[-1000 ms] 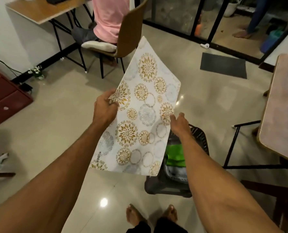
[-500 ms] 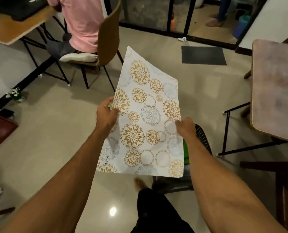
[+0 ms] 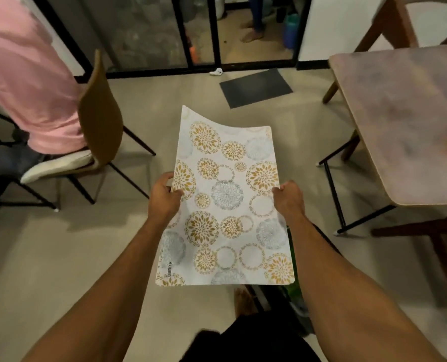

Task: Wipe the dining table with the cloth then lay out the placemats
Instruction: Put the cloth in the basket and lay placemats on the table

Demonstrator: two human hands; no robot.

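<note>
The placemat [image 3: 227,205] was white with gold and grey floral circles; the counter [image 3: 410,121] at right was mottled pinkish-brown; the floor [image 3: 60,257] beige.

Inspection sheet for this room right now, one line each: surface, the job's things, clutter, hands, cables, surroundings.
Surface: dining table at the right; no placemat seen on it.
Job's things: one patterned placemat held in the air above the floor; cloth not seen.
Clutter: dark floor mat and a small white object on the floor near the glass door.
Hands: left hand and right hand each grip a long edge of the placemat.
Cables: nothing seen.
Surroundings: a seated person in a pink shirt on a chair at the left.
</note>
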